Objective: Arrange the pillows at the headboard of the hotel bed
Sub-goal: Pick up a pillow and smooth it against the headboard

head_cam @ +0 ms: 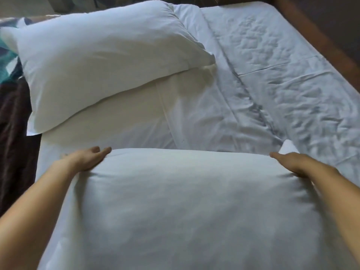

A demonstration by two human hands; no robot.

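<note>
A plump white pillow (191,207) fills the near part of the view, lying on the white bed sheet (194,114). My left hand (87,158) rests flat on its far left corner with fingers straight. My right hand (292,162) lies flat on its far right corner, fingers straight as well. A second white pillow (101,61) lies at the upper left of the bed, slanted, apart from the near one.
A wrinkled white cover (292,78) spreads over the right side of the bed. A brown wooden bed frame (321,41) runs along the right edge. Dark brown fabric (13,143) and a teal patterned cloth (7,55) lie at the left.
</note>
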